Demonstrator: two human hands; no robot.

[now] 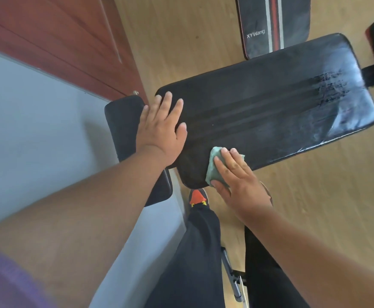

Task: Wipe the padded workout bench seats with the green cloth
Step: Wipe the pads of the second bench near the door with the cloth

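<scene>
Right grip (232, 174) lay flat, fingers pressing the green cloth (215, 167) onto the padded seat's (270, 103) near corner; left grip (161, 127) spread, steadying it. Long, overlapping strokes toward the far end would suit.

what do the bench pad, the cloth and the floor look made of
Bench pad: probably black vinyl or faux leather, with sheen and cracked wear at the far end.
Cloth: green, soft and nappy, likely microfibre.
Floor: wood-grain planks; wood or laminate, hard to tell.
</scene>
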